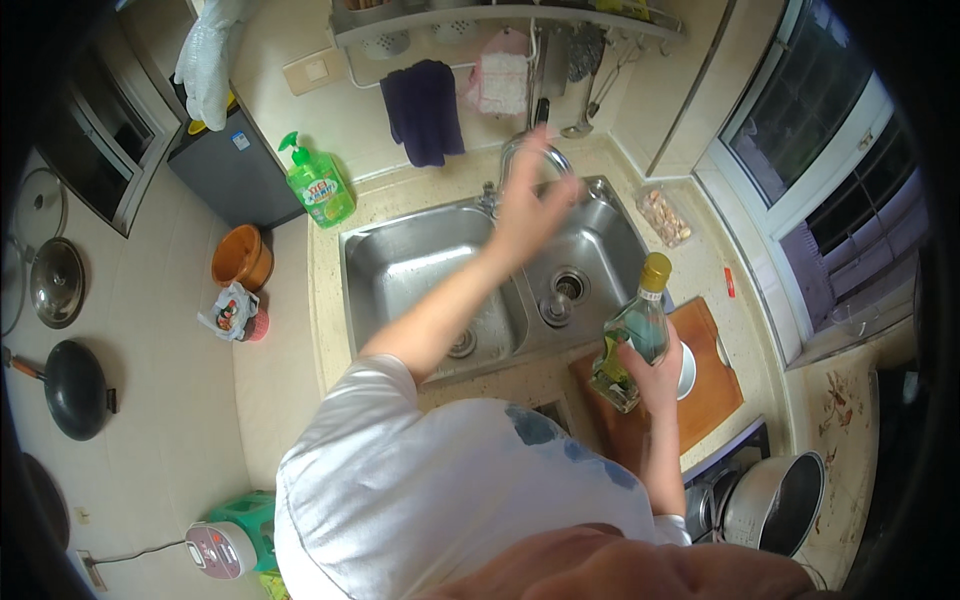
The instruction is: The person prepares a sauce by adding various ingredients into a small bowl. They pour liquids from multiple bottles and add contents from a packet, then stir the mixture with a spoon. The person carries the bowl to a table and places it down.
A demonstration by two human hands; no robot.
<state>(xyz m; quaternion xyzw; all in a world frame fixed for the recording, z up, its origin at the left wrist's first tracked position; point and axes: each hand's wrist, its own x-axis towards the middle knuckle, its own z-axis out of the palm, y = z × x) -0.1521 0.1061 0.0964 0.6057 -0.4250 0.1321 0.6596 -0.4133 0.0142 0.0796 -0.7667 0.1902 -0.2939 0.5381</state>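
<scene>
My left hand [532, 202] is raised in front of the faucet [556, 159], blurred, its fingers spread and nothing seen in it. With my right hand [654, 367] I grip a clear glass bottle [626, 345] with a gold cap, tilted a little over the wooden cutting board [709, 352]. A white bowl or dish [685, 373] shows partly behind that hand. The double steel sink [420, 255] lies under my left arm; a clear round object [556, 308] is beside the drain of its right basin.
A green soap pump bottle [321, 187] stands left of the sink. A pack of peeled-looking pieces [664, 217] and a red strip [730, 282] lie on the right counter. A metal pot [772, 502] sits by the stove. A dark towel [424, 112] and utensils hang behind.
</scene>
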